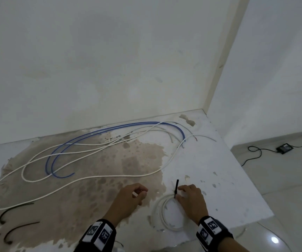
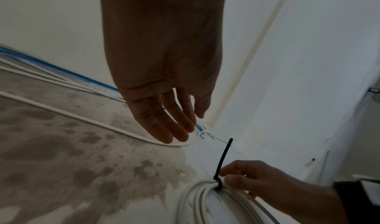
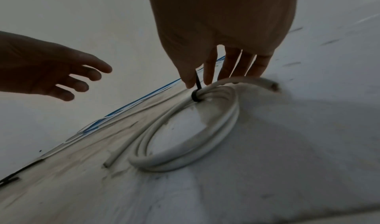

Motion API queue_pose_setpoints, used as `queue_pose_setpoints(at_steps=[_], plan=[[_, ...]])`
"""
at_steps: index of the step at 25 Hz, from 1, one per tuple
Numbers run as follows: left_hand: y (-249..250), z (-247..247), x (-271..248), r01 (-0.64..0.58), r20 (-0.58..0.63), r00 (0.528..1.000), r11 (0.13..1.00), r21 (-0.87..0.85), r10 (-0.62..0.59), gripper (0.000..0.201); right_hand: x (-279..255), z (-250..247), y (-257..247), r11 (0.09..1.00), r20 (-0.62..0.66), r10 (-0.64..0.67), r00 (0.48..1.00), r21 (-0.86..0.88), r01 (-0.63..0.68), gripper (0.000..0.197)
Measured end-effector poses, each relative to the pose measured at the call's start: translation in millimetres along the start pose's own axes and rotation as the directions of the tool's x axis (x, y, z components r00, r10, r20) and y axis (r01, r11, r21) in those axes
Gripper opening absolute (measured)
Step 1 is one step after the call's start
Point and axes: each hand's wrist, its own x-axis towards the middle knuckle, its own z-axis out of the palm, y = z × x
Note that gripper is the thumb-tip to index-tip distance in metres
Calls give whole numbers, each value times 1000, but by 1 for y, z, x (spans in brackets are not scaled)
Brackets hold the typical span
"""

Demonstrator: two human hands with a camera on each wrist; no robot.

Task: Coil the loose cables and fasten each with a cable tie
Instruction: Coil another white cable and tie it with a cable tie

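White board [image 1: 210,160], stained brown over its left half, ran back to a wall [image 1: 110,60] and ended at a right edge beside tiled floor [image 1: 283,179]; bare white surface lay right of the coil [image 1: 166,224] out to that edge. That coil, several white turns lying flat near the front right, was cinched at its far side by a black tie [image 2: 218,182] whose tail stood almost upright, tipped slightly away from the person. Right hand [image 1: 192,202] pinched the tie at its head between thumb and forefinger (the other fingers [image 3: 232,65] reached down to the coil). Left hand [image 1: 128,199] hovered just left of it, fingers relaxed and slightly parted, holding nothing. Loose white cable [image 1: 92,177] and blue cable [image 1: 59,157] sprawled lengthwise across the back, and spare ties [image 1: 17,206] lay at the front left.
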Motion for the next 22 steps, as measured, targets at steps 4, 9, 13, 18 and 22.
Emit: queue_pose_setpoints(at_steps=[4,9,13,18,22], plan=[[11,20,44,1,74,997,998,60,-5,9,-2,-9,23,986,-68,-128,989,-120,119,44],[59,55,150,-137,20,991,974,180,136,10,-11,-10,59,933,50,-218,975,-283,223,57],[73,96,237,-27,-26,999,966,257,35,39,-6,-4,63,947,70,-215,974,-228,226,61],[70,123,265,71,-75,996,922,380,-46,23,3,-2,64,950,79,-205,976,-224,218,58],[79,114,262,-21,-119,992,977,213,47,22,5,-10,58,960,76,-175,982,-206,188,55]])
